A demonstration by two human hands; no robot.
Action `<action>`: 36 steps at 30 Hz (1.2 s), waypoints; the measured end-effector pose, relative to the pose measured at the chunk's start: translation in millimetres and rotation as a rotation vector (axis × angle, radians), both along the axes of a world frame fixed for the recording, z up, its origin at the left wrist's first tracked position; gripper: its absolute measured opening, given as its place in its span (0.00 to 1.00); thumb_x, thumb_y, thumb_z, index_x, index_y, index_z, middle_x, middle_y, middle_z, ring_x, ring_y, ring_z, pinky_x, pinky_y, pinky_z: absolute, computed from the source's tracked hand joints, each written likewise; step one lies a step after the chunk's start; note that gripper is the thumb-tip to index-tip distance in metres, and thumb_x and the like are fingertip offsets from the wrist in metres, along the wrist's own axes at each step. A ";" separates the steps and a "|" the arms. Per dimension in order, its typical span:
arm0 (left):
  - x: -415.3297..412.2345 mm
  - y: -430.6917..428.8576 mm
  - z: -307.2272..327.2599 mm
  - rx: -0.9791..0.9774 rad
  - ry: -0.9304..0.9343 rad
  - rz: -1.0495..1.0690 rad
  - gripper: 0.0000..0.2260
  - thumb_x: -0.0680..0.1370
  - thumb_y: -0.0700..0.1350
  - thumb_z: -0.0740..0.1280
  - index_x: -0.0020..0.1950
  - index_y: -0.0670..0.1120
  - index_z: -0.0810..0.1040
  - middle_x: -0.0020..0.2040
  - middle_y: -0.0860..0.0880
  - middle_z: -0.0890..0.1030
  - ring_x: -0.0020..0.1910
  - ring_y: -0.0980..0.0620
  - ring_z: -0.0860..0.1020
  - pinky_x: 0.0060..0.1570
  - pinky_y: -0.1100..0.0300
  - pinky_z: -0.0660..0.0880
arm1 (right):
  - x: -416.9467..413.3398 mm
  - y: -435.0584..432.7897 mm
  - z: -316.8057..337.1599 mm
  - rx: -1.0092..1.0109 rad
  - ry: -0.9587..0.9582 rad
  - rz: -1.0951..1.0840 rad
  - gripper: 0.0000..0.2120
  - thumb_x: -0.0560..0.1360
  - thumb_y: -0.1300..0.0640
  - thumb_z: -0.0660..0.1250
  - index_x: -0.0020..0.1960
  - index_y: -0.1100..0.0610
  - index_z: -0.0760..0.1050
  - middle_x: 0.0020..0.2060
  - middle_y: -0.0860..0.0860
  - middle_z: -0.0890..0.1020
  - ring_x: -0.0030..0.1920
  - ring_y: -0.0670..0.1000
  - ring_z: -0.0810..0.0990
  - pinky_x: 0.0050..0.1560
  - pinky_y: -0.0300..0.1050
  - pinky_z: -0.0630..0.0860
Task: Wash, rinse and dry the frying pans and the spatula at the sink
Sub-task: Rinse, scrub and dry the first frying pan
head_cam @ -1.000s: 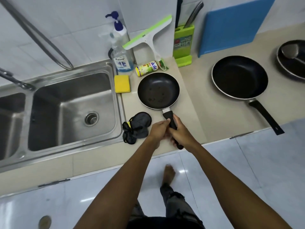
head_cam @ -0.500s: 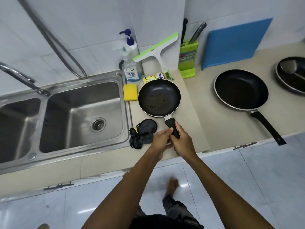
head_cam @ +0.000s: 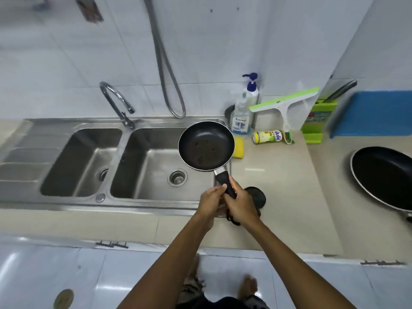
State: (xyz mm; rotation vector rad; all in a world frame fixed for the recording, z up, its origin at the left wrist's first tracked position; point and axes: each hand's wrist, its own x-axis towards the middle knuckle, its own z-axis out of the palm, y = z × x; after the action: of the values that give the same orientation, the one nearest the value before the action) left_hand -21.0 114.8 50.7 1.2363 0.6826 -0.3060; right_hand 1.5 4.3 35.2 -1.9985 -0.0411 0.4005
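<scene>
Both your hands are closed round the black handle (head_cam: 223,177) of the small pan (head_cam: 206,146): your right hand (head_cam: 242,204) wraps it from the right, and your left hand (head_cam: 211,201) curls against it from the left, thumb on the grip. The pan's bowl faces up, with a few dark specks inside. It sits over the far right corner of the sink's (head_cam: 66,122) right basin (head_cam: 153,170), its rim covering the left edge of the yellow sponge (head_cam: 239,149).

Just right of your right hand, a black scrubber (head_cam: 258,196) lies on the tabletop (head_cam: 278,186). The big pan (head_cam: 385,177) rests on the tabletop at the far right, well apart from your hands and partly cut off by the frame.

Along the wall stand a soap bottle (head_cam: 242,121), a green squeegee (head_cam: 285,103), a green knife block (head_cam: 318,117) and a blue board (head_cam: 374,112); a small can (head_cam: 267,137) lies on its side near the sponge. The tap (head_cam: 116,101) rises behind the divider between the basins.
</scene>
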 end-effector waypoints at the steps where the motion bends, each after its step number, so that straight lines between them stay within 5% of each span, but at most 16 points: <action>1: 0.4 15.3 -0.5 -0.014 0.005 0.028 0.09 0.83 0.47 0.67 0.51 0.43 0.83 0.44 0.44 0.85 0.42 0.48 0.85 0.37 0.58 0.81 | 3.2 16.7 -2.7 -0.011 -0.009 0.018 0.30 0.81 0.56 0.65 0.80 0.46 0.61 0.69 0.53 0.78 0.65 0.52 0.78 0.64 0.45 0.75; 7: 2.4 105.1 -4.3 -0.044 0.009 0.101 0.12 0.84 0.45 0.66 0.58 0.39 0.83 0.49 0.39 0.86 0.42 0.47 0.86 0.38 0.57 0.82 | 10.2 109.8 -6.1 -0.002 0.028 0.085 0.26 0.83 0.53 0.63 0.79 0.42 0.61 0.61 0.45 0.80 0.57 0.46 0.80 0.50 0.32 0.75; 12: 16.3 185.3 -13.3 -0.013 0.047 0.080 0.12 0.84 0.45 0.65 0.58 0.39 0.84 0.51 0.40 0.88 0.47 0.45 0.87 0.45 0.55 0.83 | 21.0 182.8 -28.0 0.087 0.074 0.025 0.24 0.83 0.50 0.61 0.77 0.39 0.64 0.59 0.45 0.83 0.54 0.45 0.82 0.59 0.45 0.80; 15: 28.5 238.1 -18.3 0.150 0.108 0.076 0.08 0.83 0.42 0.66 0.48 0.42 0.84 0.47 0.44 0.87 0.41 0.49 0.85 0.32 0.66 0.77 | 26.0 209.8 -31.9 0.093 0.130 0.015 0.24 0.83 0.52 0.61 0.76 0.34 0.62 0.38 0.43 0.79 0.38 0.44 0.77 0.40 0.42 0.75; 17: 42.1 276.2 -25.2 0.264 0.166 0.131 0.10 0.84 0.42 0.64 0.43 0.45 0.80 0.45 0.45 0.84 0.39 0.50 0.81 0.30 0.64 0.74 | 27.6 216.5 -31.7 0.118 0.174 0.011 0.25 0.83 0.53 0.60 0.73 0.30 0.61 0.29 0.47 0.75 0.29 0.47 0.72 0.30 0.42 0.70; 21: 96.5 342.3 -27.5 0.558 0.157 0.173 0.12 0.82 0.47 0.66 0.55 0.38 0.81 0.54 0.39 0.84 0.54 0.40 0.82 0.50 0.51 0.76 | 42.8 222.6 -33.3 0.109 0.212 -0.015 0.25 0.83 0.54 0.61 0.75 0.33 0.63 0.26 0.49 0.72 0.26 0.46 0.68 0.26 0.41 0.67; 25: 152.9 379.2 5.0 0.880 -0.001 0.024 0.19 0.83 0.45 0.65 0.73 0.40 0.72 0.70 0.40 0.77 0.70 0.39 0.74 0.67 0.51 0.69 | 57.9 228.1 -36.7 0.087 0.215 -0.037 0.26 0.82 0.53 0.61 0.75 0.32 0.62 0.26 0.47 0.73 0.25 0.45 0.68 0.27 0.41 0.66; 28: 198.2 406.2 10.5 1.186 -0.084 -0.166 0.24 0.82 0.46 0.65 0.77 0.42 0.67 0.76 0.41 0.71 0.74 0.38 0.70 0.71 0.46 0.68 | 69.9 233.3 -41.3 0.083 0.220 -0.051 0.26 0.82 0.53 0.61 0.75 0.32 0.62 0.26 0.47 0.74 0.25 0.45 0.69 0.27 0.40 0.66; 32: 231.7 423.0 2.3 1.373 0.043 -0.424 0.33 0.83 0.50 0.62 0.84 0.43 0.51 0.85 0.45 0.49 0.83 0.44 0.54 0.79 0.41 0.58 | 82.3 238.6 -48.2 0.078 0.230 -0.066 0.26 0.83 0.54 0.62 0.75 0.33 0.62 0.26 0.48 0.73 0.26 0.46 0.68 0.27 0.41 0.66; 36: 232.6 427.4 -14.3 1.519 0.042 -0.458 0.33 0.84 0.47 0.60 0.84 0.41 0.49 0.85 0.44 0.49 0.84 0.45 0.53 0.78 0.44 0.59 | 89.1 244.6 -57.0 0.067 0.248 -0.059 0.26 0.83 0.53 0.62 0.76 0.33 0.62 0.26 0.47 0.73 0.26 0.46 0.67 0.27 0.42 0.67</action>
State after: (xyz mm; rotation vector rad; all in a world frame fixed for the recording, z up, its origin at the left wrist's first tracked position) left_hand 211.6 542.2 36.4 2.8594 0.6257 -0.1468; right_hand 90.7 248.9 -21.8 -1.8664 0.1580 0.5982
